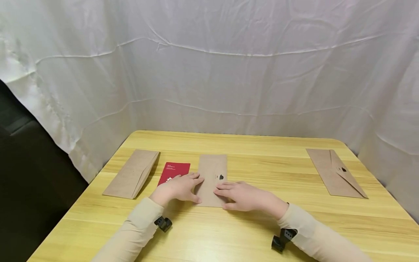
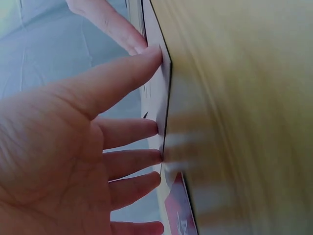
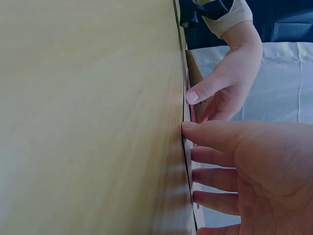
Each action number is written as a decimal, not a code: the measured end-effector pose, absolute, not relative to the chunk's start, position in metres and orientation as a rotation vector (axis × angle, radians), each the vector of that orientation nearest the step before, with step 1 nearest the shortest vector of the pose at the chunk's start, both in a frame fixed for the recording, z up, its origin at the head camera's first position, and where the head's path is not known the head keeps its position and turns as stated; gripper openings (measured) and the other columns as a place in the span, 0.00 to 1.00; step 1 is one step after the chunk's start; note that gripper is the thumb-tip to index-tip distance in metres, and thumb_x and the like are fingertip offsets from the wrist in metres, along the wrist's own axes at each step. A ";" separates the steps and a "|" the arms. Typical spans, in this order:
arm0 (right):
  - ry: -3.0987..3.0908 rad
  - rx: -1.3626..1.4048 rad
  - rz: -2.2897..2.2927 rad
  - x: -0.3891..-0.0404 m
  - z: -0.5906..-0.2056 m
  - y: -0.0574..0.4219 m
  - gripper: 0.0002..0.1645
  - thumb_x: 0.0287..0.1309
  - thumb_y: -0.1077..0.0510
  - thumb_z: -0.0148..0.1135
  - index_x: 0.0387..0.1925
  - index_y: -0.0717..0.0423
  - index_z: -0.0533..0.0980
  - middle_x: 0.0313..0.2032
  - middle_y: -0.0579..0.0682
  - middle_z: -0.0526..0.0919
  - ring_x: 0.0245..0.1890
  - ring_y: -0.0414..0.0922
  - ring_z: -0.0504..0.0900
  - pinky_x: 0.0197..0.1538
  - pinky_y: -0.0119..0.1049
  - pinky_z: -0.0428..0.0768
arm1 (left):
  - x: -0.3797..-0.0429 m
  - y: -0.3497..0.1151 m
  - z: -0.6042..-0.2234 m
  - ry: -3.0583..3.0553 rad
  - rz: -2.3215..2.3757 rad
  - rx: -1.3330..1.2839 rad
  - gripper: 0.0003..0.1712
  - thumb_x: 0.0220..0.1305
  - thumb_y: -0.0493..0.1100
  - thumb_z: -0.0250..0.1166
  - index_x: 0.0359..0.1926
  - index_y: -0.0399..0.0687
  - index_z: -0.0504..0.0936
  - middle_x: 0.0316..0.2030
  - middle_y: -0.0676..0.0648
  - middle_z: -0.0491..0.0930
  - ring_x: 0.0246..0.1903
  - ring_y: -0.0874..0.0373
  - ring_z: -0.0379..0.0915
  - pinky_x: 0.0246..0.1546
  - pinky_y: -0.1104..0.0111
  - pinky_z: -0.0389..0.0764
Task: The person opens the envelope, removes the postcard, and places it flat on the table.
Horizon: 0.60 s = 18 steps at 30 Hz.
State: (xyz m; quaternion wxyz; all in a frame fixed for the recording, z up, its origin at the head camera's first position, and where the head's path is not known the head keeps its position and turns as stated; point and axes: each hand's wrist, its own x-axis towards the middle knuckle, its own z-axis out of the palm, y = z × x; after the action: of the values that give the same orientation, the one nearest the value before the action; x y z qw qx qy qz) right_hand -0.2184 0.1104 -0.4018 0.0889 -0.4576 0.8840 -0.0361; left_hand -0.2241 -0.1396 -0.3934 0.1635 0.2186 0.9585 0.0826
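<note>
A brown paper envelope (image 1: 212,167) with a small dark print lies upright-wise in the middle of the table. The left hand (image 1: 181,188) touches its left edge with extended fingertips and thumb, as the left wrist view also shows at the envelope's edge (image 2: 164,93). On the envelope's lower right part rest the fingers of the right hand (image 1: 240,196); in the right wrist view these fingers (image 3: 215,178) are straight. A red card or packet (image 1: 175,171) with white writing lies just left of the envelope, partly hidden by the left hand.
Another brown envelope (image 1: 132,173) lies at the table's left side, and one more envelope (image 1: 337,173) with a dark print lies at the right. A white curtain (image 1: 229,80) hangs behind the wooden table (image 1: 209,233). Something black (image 1: 26,174) stands at the left.
</note>
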 end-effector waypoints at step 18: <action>2.615 -1.353 -0.039 -0.223 -0.398 0.085 0.34 0.67 0.43 0.56 0.70 0.49 0.65 0.71 0.49 0.67 0.73 0.51 0.63 0.67 0.58 0.68 | -0.231 -0.153 -0.393 2.707 0.224 0.628 0.46 0.56 0.57 0.71 0.72 0.49 0.63 0.75 0.43 0.56 0.75 0.47 0.50 0.70 0.40 0.56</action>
State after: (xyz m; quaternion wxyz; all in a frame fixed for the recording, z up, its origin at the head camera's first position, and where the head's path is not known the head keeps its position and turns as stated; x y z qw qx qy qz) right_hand -0.2226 0.0845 -0.3983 0.0985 -0.4574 0.8837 -0.0131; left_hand -0.2313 -0.1529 -0.3931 0.1760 0.2218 0.9558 0.0792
